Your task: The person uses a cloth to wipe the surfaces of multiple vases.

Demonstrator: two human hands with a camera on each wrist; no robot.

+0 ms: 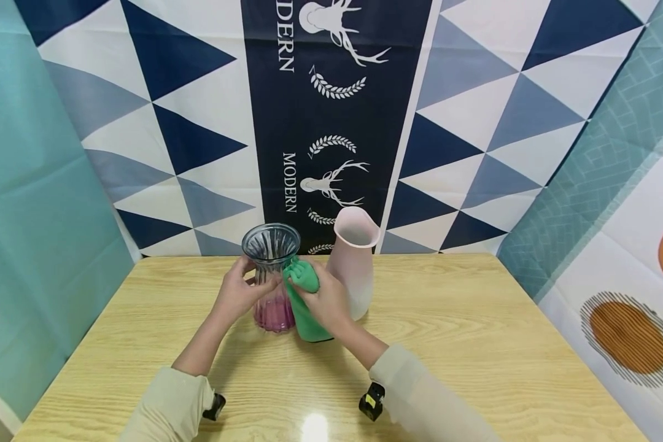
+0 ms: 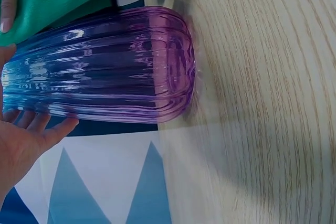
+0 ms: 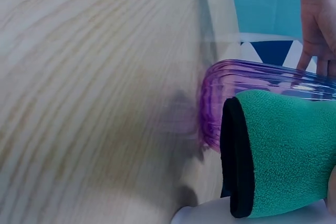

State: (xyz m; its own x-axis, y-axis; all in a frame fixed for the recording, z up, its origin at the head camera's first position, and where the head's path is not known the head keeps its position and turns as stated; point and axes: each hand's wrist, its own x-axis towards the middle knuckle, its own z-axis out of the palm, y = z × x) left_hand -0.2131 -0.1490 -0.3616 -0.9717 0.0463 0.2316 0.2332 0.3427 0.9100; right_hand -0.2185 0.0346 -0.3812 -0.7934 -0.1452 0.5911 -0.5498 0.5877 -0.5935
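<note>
A ribbed glass vase point(image 1: 274, 310), smoky blue above and pink-purple at its base, stands upright on the table. My left hand point(image 1: 242, 288) grips it around the narrow middle, with fingers along its side in the left wrist view. In my right hand point(image 1: 327, 299) a green cloth point(image 1: 308, 319) is bunched, its lower part hanging down beside the vase. The right wrist view shows the dark edging of the cloth point(image 3: 289, 150) in front of the purple glass base point(image 3: 215, 98). The bunched top of the cloth touches the vase just under its flared rim.
A pale pink-white vase point(image 1: 350, 270) with a slanted mouth stands just right of the right hand, close behind it. The wooden table point(image 1: 464, 344) ends at a patterned backdrop point(image 1: 199, 123). Teal cloth point(image 1: 50, 202) hangs at the left side.
</note>
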